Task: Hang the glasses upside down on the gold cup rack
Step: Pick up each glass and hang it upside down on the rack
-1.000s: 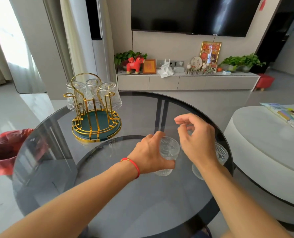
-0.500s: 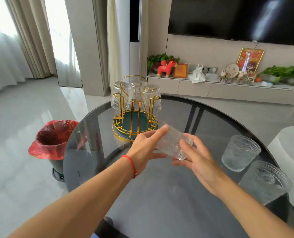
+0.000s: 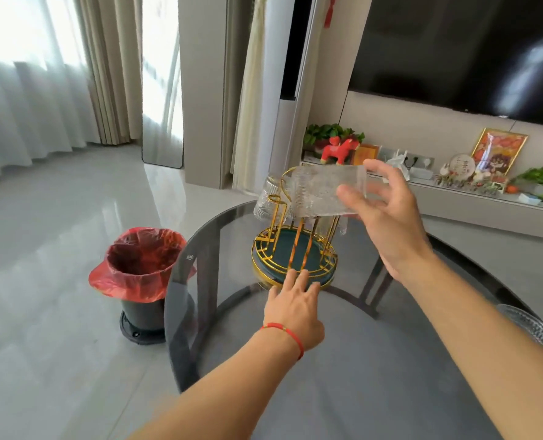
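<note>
The gold cup rack with a teal base stands on the round dark glass table. My right hand holds a ribbed clear glass on its side, level with the rack's top and in front of it. Behind it an upside-down glass hangs on the rack's left; others there are hidden. My left hand is flat and empty, its fingertips touching the near rim of the rack's base. Another glass stands at the table's right edge.
A black bin with a red liner stands on the floor left of the table. A low TV cabinet with ornaments and plants runs along the back wall, under a wall-mounted TV. Curtains hang at the far left.
The glass passed from my left hand into my right, which lifted it up to the rack's top. My left hand let go and moved forward to the rack's base. The view swung left.
</note>
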A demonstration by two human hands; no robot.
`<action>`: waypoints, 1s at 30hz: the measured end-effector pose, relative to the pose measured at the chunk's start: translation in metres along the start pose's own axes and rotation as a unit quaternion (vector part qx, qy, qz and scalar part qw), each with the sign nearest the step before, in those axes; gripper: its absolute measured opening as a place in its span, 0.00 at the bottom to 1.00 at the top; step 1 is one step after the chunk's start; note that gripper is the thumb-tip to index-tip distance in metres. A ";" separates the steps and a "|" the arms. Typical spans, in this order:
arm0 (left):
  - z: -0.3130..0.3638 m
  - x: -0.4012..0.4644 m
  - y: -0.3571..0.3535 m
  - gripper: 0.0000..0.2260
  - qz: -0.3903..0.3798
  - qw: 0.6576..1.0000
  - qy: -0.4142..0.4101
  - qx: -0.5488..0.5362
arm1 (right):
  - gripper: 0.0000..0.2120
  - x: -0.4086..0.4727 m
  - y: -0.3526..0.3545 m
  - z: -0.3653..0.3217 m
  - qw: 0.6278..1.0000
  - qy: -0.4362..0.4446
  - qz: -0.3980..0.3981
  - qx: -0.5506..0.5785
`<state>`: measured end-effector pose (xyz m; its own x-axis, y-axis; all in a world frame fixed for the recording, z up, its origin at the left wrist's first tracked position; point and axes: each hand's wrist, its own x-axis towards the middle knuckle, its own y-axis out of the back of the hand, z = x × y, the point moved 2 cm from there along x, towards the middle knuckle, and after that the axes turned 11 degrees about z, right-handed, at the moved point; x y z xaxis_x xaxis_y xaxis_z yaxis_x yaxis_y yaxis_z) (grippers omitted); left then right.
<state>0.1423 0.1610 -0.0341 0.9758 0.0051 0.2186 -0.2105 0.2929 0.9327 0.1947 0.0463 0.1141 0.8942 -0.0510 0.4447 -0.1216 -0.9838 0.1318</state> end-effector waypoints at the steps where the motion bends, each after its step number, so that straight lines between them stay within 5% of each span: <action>1: 0.001 0.000 0.000 0.32 -0.008 1.000 -0.001 0.014 | 0.35 0.011 -0.011 -0.006 1.000 0.013 0.002 -0.021; 12: 0.002 0.000 0.004 0.30 -0.037 0.999 0.002 0.039 | 0.34 0.045 -0.082 0.010 0.976 0.059 -0.041 -0.206; 30: 0.003 -0.002 0.006 0.24 -0.030 0.997 0.004 0.070 | 0.33 0.016 -0.104 0.028 0.878 0.154 -0.168 -0.422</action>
<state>0.1391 0.1597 -0.0276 0.9872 -0.0004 0.1594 -0.1573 0.1574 0.9749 0.2337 0.1426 0.0828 0.7980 0.3944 0.4557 -0.2645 -0.4502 0.8528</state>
